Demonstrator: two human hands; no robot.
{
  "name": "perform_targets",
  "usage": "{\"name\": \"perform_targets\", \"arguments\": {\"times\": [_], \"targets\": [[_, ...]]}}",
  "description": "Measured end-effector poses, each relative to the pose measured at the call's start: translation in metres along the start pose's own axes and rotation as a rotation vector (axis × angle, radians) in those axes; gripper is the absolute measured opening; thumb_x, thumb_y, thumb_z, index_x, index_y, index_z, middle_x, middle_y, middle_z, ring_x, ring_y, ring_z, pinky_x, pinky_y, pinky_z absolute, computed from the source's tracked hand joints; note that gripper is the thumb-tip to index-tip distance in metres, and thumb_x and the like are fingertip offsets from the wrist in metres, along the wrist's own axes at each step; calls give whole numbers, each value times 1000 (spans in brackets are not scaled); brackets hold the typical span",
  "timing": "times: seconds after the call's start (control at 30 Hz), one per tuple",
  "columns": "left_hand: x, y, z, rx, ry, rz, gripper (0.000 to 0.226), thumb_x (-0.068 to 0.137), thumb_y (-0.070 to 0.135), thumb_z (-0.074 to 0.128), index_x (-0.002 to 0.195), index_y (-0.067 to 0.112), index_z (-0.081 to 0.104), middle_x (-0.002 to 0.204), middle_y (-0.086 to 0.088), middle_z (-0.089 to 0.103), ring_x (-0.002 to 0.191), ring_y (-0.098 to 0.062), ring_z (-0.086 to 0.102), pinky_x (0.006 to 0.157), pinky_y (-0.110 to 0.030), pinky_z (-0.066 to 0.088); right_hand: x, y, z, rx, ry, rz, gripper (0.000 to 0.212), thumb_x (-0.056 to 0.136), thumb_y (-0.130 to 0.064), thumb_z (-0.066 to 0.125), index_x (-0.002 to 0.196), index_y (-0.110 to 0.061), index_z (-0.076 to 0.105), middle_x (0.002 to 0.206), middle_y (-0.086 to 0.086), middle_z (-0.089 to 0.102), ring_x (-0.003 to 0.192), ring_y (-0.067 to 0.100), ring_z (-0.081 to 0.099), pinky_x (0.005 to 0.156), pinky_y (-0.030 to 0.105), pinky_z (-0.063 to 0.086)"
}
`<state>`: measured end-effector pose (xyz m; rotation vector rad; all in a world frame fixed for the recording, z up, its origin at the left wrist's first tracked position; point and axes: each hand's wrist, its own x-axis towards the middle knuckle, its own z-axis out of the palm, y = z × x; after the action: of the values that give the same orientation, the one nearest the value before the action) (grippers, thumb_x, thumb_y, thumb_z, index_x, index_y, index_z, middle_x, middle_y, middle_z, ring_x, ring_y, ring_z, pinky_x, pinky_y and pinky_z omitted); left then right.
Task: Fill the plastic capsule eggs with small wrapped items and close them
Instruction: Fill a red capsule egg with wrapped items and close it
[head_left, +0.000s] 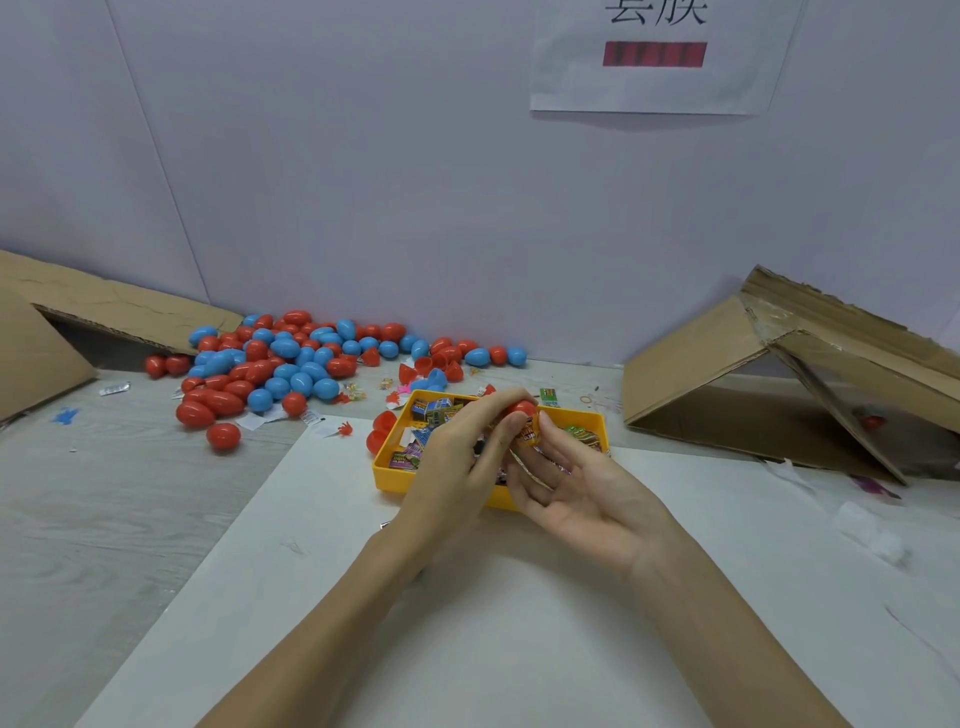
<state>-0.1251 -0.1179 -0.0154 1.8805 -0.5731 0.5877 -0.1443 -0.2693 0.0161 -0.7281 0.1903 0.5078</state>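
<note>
My left hand (457, 457) grips a red egg half (519, 408) over the yellow tray (387, 470). My right hand (566, 478), palm up, pinches a small orange wrapped item (530, 434) right below that half, touching it. The tray holds several small wrapped items (434, 410). A pile of closed red and blue capsule eggs (291, 364) lies at the back left against the wall. An open red egg half (382, 421) sits by the tray's left side.
A white sheet (467, 623) covers the table's near part. Cardboard box flaps (753, 364) stand at the right, and more cardboard (78, 322) at the left. Loose wrappers and tiny toys (358, 392) are scattered behind the tray.
</note>
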Motion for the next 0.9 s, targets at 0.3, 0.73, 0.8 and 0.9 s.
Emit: {"name": "perform_targets", "arguments": {"times": [0.3,0.73,0.8,0.9], "targets": [[-1,3,-1,-46,30,9,28,101,31,54,127,38,61,117,30,65,117,3,61,92,-14,50,-1,-1,-1,2,22,0,37,87,-21,78,119,-5,71,98,16,77,85,26,78,76,32,64],[0,2,1,15,83,-37,24,101,21,60,123,27,69,113,15,71,108,0,63,87,-12,50,2,1,-5,-176,-30,-194,32,98,-22,67,124,-2,68,116,19,75,108,27,74,85,32,63],[0,2,0,-3,66,-68,24,101,24,60,123,28,69,111,18,71,108,-2,64,87,-16,51,4,3,-7,-345,20,-341,29,100,-18,64,123,-1,69,114,16,76,110,26,74,84,28,62],[2,4,-3,-50,-20,-71,30,97,25,67,126,32,67,110,17,71,106,-8,66,85,-21,55,7,3,-12,-483,111,-479,25,100,-19,64,119,-2,68,106,16,78,103,26,76,84,30,61]]}}
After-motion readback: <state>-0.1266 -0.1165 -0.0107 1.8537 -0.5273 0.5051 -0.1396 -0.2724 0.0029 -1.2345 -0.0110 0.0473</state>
